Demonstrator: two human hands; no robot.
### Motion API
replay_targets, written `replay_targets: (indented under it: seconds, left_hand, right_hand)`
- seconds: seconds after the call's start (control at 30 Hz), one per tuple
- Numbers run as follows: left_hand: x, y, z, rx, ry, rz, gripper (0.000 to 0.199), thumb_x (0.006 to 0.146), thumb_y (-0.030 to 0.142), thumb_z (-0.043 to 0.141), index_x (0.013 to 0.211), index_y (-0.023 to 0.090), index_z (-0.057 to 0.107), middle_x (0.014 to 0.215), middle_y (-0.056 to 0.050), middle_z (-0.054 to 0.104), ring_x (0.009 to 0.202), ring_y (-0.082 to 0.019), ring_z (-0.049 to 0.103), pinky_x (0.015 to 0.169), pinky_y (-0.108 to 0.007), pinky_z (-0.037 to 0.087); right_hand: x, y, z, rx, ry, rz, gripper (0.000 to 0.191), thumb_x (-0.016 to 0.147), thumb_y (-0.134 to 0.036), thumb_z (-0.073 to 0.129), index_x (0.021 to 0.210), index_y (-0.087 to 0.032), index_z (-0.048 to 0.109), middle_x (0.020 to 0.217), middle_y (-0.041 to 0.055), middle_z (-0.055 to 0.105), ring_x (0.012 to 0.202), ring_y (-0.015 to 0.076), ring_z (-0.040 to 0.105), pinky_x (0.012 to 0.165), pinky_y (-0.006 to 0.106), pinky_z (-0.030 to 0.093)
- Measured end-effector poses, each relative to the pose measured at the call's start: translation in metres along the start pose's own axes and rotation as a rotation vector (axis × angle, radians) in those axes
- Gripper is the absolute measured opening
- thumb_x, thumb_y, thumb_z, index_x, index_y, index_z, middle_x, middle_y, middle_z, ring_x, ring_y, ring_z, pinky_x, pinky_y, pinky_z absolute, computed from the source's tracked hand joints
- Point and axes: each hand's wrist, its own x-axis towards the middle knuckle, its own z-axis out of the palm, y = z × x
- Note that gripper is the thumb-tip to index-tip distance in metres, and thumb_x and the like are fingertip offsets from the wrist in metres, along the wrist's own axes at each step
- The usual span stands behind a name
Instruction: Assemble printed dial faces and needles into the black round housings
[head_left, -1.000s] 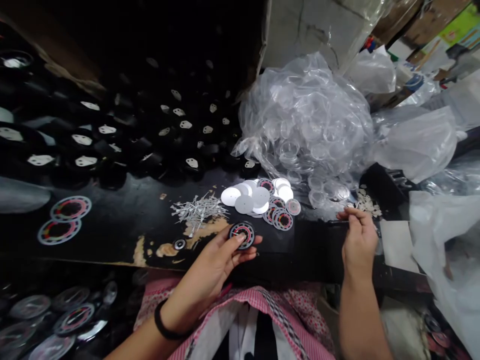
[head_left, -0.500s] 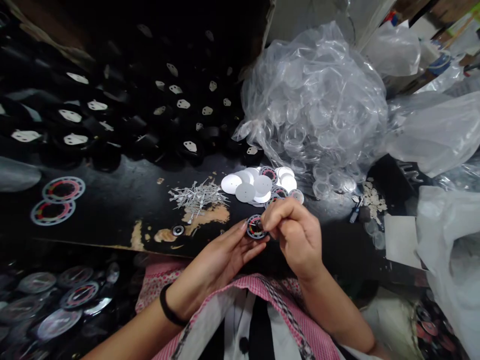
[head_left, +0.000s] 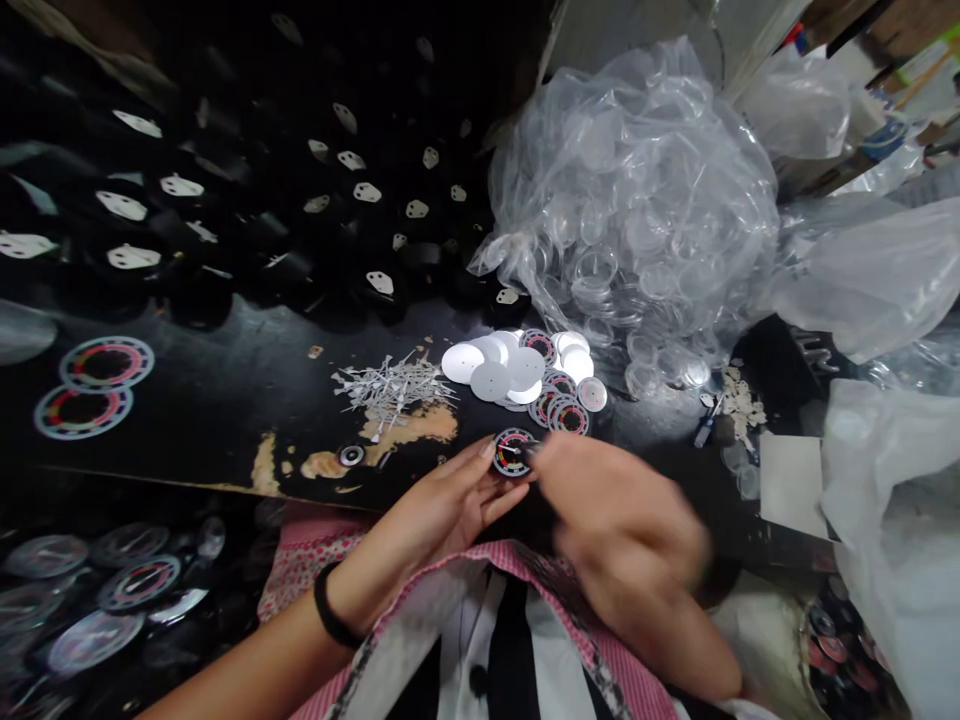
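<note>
Dial (head_left: 512,452): face up at the fingertip end of my left grip (head_left: 439,500), thumb tip on its left rim, fingers behind and below it; I see it near the front of the worktop (head_left: 202,420).
Left grip: grasping the dial between thumb and fingers.
Right grip (head_left: 622,510): at the dial's right side, blurred in my view; something small and dark shows by the fingertips, and I cannot tell whether they are pinching it.
Discs (head_left: 491,381): white and grey, heaped and overlapping just beyond the dial, printed faces (head_left: 568,413) along their right.
Needles (head_left: 394,388): a loose pile to the left of the discs.
Cap (head_left: 351,456): small and round, nearer me than the needles.
Bag (head_left: 630,200): clear, crumpled plastic beyond the discs, round covers showing through.
Screwdriver (head_left: 703,432): well right of the dial, beside small pale plates (head_left: 742,400).
</note>
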Motion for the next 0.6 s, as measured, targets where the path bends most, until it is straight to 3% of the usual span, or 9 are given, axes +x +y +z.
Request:
replay_targets:
  seconds: [0.1, 0.2, 0.27, 0.37, 0.4, 0.5, 0.6]
  left_hand:
    - [-0.001, 0.001, 0.001, 0.029, -0.025, 0.007, 0.024, 0.071, 0.022, 0.087, 0.092, 0.019, 0.075, 0.094, -0.003, 0.076, 0.091, -0.019, 0.071, 0.074, -0.023, 0.057]
    - [-0.003, 0.002, 0.002, 0.057, -0.037, 0.018, 0.023, 0.075, 0.028, 0.085, 0.094, 0.02, 0.075, 0.099, -0.003, 0.077, 0.095, -0.02, 0.071, 0.081, -0.027, 0.058]
    - [-0.005, 0.002, 0.003, 0.067, -0.026, 0.023, 0.02, 0.082, 0.028, 0.079, 0.099, 0.019, 0.075, 0.106, -0.006, 0.077, 0.099, -0.022, 0.072, 0.091, -0.032, 0.057]
    - [-0.006, 0.002, 0.004, 0.055, 0.021, 0.007, 0.017, 0.091, 0.026, 0.068, 0.103, 0.015, 0.073, 0.112, -0.012, 0.076, 0.102, -0.024, 0.072, 0.101, -0.039, 0.053]
    - [-0.007, 0.002, 0.004, 0.044, 0.037, 0.003, 0.018, 0.093, 0.026, 0.065, 0.104, 0.014, 0.073, 0.112, -0.013, 0.076, 0.104, -0.024, 0.072, 0.103, -0.04, 0.053]
    - [-0.007, 0.004, 0.004, 0.03, 0.065, 0.048, 0.021, 0.096, 0.027, 0.06, 0.106, 0.014, 0.072, 0.114, -0.013, 0.075, 0.106, -0.024, 0.071, 0.099, -0.038, 0.055]
    - [-0.007, 0.007, 0.004, 0.055, 0.077, 0.196, 0.02, 0.095, 0.029, 0.062, 0.107, 0.018, 0.073, 0.118, -0.008, 0.075, 0.11, -0.022, 0.069, 0.096, -0.035, 0.058]
  right_hand:
    - [0.006, 0.02, 0.012, -0.062, -0.065, 0.015, 0.022, 0.092, -0.016, 0.04, 0.074, -0.022, 0.051, 0.066, -0.0012, 0.049, 0.06, 0.0133, 0.05, 0.059, 0.029, 0.046]
    - [0.011, 0.018, 0.006, 0.013, -0.088, 0.12, 0.022, 0.088, -0.01, 0.041, 0.075, -0.021, 0.055, 0.069, -0.0016, 0.054, 0.063, 0.0119, 0.053, 0.062, 0.026, 0.046]
    - [0.01, 0.009, -0.015, 0.07, 0.07, 0.144, 0.023, 0.084, -0.009, 0.042, 0.076, -0.022, 0.059, 0.069, -0.0018, 0.055, 0.064, 0.0125, 0.054, 0.062, 0.027, 0.046]
    - [-0.001, 0.01, -0.066, 0.0, 0.521, 0.093, 0.021, 0.081, -0.013, 0.044, 0.079, -0.023, 0.063, 0.06, -0.0038, 0.048, 0.056, 0.013, 0.048, 0.062, 0.03, 0.045]
    - [-0.007, 0.016, -0.083, -0.064, 0.615, 0.128, 0.019, 0.081, -0.015, 0.045, 0.08, -0.023, 0.063, 0.057, -0.0048, 0.045, 0.053, 0.0127, 0.045, 0.063, 0.03, 0.045]
    - [-0.027, 0.044, -0.127, -0.237, 0.731, 0.244, 0.014, 0.081, -0.019, 0.046, 0.078, -0.022, 0.06, 0.056, -0.0057, 0.043, 0.053, 0.0131, 0.045, 0.064, 0.031, 0.045]
    - [-0.04, 0.056, -0.147, -0.351, 0.699, 0.279, 0.018, 0.083, -0.019, 0.045, 0.077, -0.021, 0.062, 0.061, -0.0023, 0.053, 0.061, 0.0166, 0.053, 0.067, 0.035, 0.046]
